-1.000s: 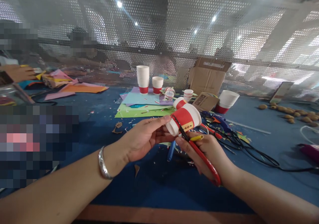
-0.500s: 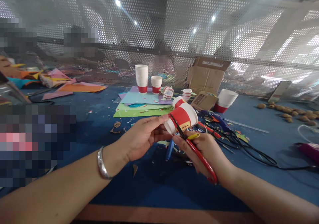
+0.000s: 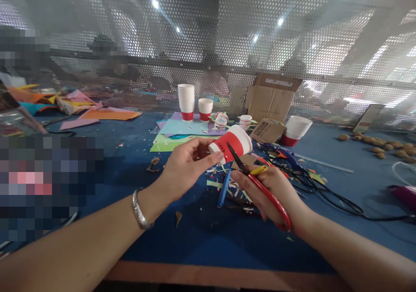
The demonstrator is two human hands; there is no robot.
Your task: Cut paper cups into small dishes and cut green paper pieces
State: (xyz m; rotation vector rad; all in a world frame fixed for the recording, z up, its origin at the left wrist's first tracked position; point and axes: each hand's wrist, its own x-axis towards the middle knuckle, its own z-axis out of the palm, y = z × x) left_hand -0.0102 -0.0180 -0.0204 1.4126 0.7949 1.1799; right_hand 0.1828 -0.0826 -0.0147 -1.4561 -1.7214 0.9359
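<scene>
A red-and-white paper cup (image 3: 237, 142) is tilted on its side in the air above the table, its mouth turned to the right. My left hand (image 3: 191, 164) grips the cup's base end, thumb in front and the other fingers mostly hidden behind. In my right hand (image 3: 269, 188) is a pair of red-handled scissors (image 3: 268, 196) with dark pointed blades. The blade tip overlaps the red band of the cup; whether it touches or cuts is unclear. A yellow tip (image 3: 259, 170) sticks out by my right fingers. Below the cup lie a blue pen-like tool (image 3: 224, 189) and paper scraps (image 3: 214, 183).
Stacked paper cups (image 3: 186, 103) stand behind coloured paper sheets (image 3: 182, 127). More cups (image 3: 297, 129) stand beside a cardboard box (image 3: 268, 129). Black cables (image 3: 334, 196) run across the right side, with walnut-like objects (image 3: 386, 144) beyond. A perforated metal screen (image 3: 182, 32) closes the back.
The cup has been turned in my left hand, showing a different printed side. My right hand with the scissors has shifted slightly right, and the blades now lie less across the cup.
</scene>
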